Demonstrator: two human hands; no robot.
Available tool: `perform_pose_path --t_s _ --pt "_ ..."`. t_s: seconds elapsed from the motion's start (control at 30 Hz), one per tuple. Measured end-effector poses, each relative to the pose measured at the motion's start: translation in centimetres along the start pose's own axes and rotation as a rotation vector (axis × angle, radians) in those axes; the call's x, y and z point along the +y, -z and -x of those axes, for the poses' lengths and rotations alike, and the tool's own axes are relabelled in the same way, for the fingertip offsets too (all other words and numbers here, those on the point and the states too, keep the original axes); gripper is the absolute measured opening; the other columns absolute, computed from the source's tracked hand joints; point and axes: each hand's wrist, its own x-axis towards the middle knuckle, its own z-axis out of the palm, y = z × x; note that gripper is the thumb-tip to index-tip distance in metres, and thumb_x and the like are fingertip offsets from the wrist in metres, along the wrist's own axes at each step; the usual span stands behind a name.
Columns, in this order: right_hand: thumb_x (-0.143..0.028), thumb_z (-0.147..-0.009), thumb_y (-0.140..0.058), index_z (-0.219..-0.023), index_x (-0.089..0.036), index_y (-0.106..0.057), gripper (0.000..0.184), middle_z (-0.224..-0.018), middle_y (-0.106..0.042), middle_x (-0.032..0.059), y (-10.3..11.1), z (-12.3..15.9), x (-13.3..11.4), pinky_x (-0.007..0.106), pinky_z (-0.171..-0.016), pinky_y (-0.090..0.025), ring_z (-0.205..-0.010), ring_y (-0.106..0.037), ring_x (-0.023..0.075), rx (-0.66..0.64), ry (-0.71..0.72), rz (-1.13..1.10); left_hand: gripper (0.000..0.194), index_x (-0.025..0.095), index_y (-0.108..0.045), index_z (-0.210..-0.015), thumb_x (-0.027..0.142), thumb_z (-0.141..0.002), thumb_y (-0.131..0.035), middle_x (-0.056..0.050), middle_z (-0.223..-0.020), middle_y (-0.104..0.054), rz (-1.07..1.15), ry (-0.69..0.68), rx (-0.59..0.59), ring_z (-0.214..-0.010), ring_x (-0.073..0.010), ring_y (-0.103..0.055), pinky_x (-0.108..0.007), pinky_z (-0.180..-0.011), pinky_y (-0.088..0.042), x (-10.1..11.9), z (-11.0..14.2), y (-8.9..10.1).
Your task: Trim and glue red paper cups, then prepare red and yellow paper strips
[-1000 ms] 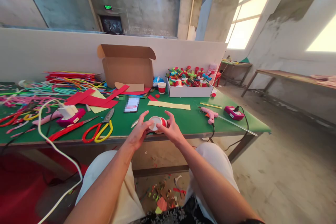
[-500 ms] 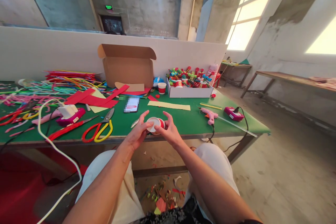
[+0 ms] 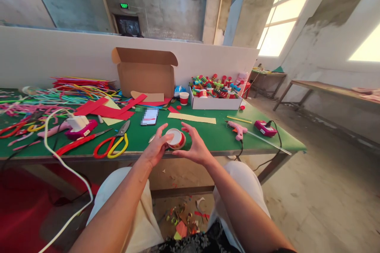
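Note:
A small white paper cup [image 3: 177,139] with a red band lies tilted at the table's near edge, its round white end turned towards me. My left hand [image 3: 156,147] grips it from the left, thumb against the white end; the fingers behind are partly hidden. Curved around the cup's right side, my right hand [image 3: 194,145] is open, thumb and fingers spread. Whether its thumb touches the cup I cannot tell. A small pale object beside my left fingers is mostly covered. Beyond the hands are a phone [image 3: 149,116] and a cream paper strip [image 3: 192,118].
To the left lie scissors [image 3: 114,144], red paper strips [image 3: 102,110], pipe cleaners [image 3: 80,89] and a power strip [image 3: 81,129]. A pink glue gun [image 3: 237,129] rests at right. Behind stand another cup [image 3: 183,99], a white box [image 3: 216,104] of crafts and a brown carton [image 3: 145,73].
My right hand has opened wider and its thumb has moved down off the white end. The cup has turned slightly, showing more of its red band. The view has shifted a little.

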Motion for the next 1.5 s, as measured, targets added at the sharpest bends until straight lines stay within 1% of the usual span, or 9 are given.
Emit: perform_pose_path --t_s 0.1,0.23,0.47,0.73,0.83,0.97,1.23,1.37,1.5 --pt "-0.037 -0.072 -0.081 -0.133 -0.025 -0.053 0.069 -0.130 -0.059 0.0107 0.0 0.1 -0.7 0.045 -0.105 -0.043 -0.123 -0.053 0.0281 0.025 0.155 0.171 0.086 0.022 -0.040 -0.143 0.039 -0.066 -0.076 -0.003 -0.099 -0.066 -0.044 -0.001 0.012 -0.075 -0.0156 -0.061 -0.028 -0.070 -0.046 0.0 0.0 -0.2" --pt "-0.032 -0.076 -0.075 -0.116 -0.022 -0.060 0.044 -0.114 -0.067 0.0088 0.0 -0.4 -0.7 0.043 -0.095 -0.047 -0.108 -0.059 0.0261 0.065 0.155 0.249 0.086 0.021 -0.040 -0.142 0.040 -0.066 -0.077 -0.004 -0.102 -0.065 -0.079 -0.002 0.044 -0.073 -0.0147 -0.060 -0.027 -0.067 -0.045 -0.1 -0.2 -0.6" --pt "-0.035 -0.066 -0.077 -0.112 -0.020 -0.056 0.053 -0.115 -0.065 0.0105 0.7 -1.1 0.1 0.042 -0.093 -0.048 -0.107 -0.060 0.0271 0.104 -0.007 0.267 0.081 0.020 -0.040 -0.141 0.044 -0.072 -0.075 -0.005 -0.098 -0.066 -0.077 0.019 0.057 -0.066 -0.0137 -0.060 -0.025 -0.061 -0.046 -0.1 -1.2 -2.1" --pt "-0.043 -0.064 -0.075 -0.103 -0.021 -0.055 0.048 -0.109 -0.068 0.0054 2.0 -1.7 1.0 0.039 -0.094 -0.047 -0.105 -0.062 0.0252 0.166 -0.175 0.028 0.069 0.020 -0.044 -0.134 0.069 -0.086 -0.050 -0.006 -0.092 -0.068 -0.072 0.026 0.044 -0.064 -0.0157 -0.064 -0.027 -0.062 -0.048 -1.0 -2.7 -2.5" --pt "-0.045 -0.064 -0.076 -0.102 -0.022 -0.056 0.049 -0.107 -0.069 0.0046 2.6 -2.0 1.8 0.041 -0.098 -0.045 -0.105 -0.063 0.0247 0.210 -0.209 -0.055 0.064 0.020 -0.043 -0.134 0.065 -0.089 -0.040 -0.008 -0.098 -0.066 -0.266 -0.086 0.140 -0.073 -0.0172 -0.067 -0.028 -0.065 -0.049 -1.3 -3.2 -1.7" --pt "-0.048 -0.061 -0.078 -0.101 -0.023 -0.057 0.052 -0.105 -0.071 0.0045 4.3 -3.5 3.5 0.042 -0.097 -0.046 -0.105 -0.063 0.0254 0.278 -0.282 -0.161 0.057 0.020 -0.048 -0.130 0.054 -0.084 -0.053 -0.006 -0.101 -0.064 -0.386 -0.212 0.201 -0.082 -0.0203 -0.065 -0.032 -0.073 -0.049 -1.0 -3.5 -1.0" --pt "-0.040 -0.068 -0.072 -0.110 -0.020 -0.054 0.050 -0.108 -0.072 0.0076 8.3 -11.2 7.1 0.036 -0.086 -0.054 -0.100 -0.068 0.0219 0.313 -0.327 -0.026 0.023 0.020 -0.067 -0.102 0.029 -0.082 -0.058 -0.014 -0.104 -0.067 -1.145 -0.701 -0.101 -0.103 -0.0321 -0.058 -0.047 -0.090 -0.045 -2.7 -4.2 -0.7" --pt "-0.038 -0.069 -0.072 -0.113 -0.019 -0.054 0.051 -0.111 -0.070 0.0076 7.4 -15.9 8.8 0.033 -0.083 -0.055 -0.097 -0.067 0.0201 0.275 -0.319 0.087 0.019 0.018 -0.066 -0.099 0.021 -0.089 -0.051 -0.014 -0.107 -0.066 -1.449 -0.804 -0.216 -0.106 -0.0301 -0.057 -0.045 -0.087 -0.046 -4.5 -3.5 -0.4" --pt "-0.034 -0.064 -0.077 -0.110 -0.020 -0.056 0.052 -0.103 -0.070 0.0047 5.9 -19.1 10.6 0.034 -0.082 -0.053 -0.092 -0.066 0.0206 0.225 -0.316 0.233 0.019 0.017 -0.065 -0.098 0.017 -0.092 -0.047 -0.013 -0.109 -0.065 -1.512 -0.865 -0.260 -0.104 -0.0280 -0.057 -0.044 -0.087 -0.048 -5.1 -3.0 -0.5"
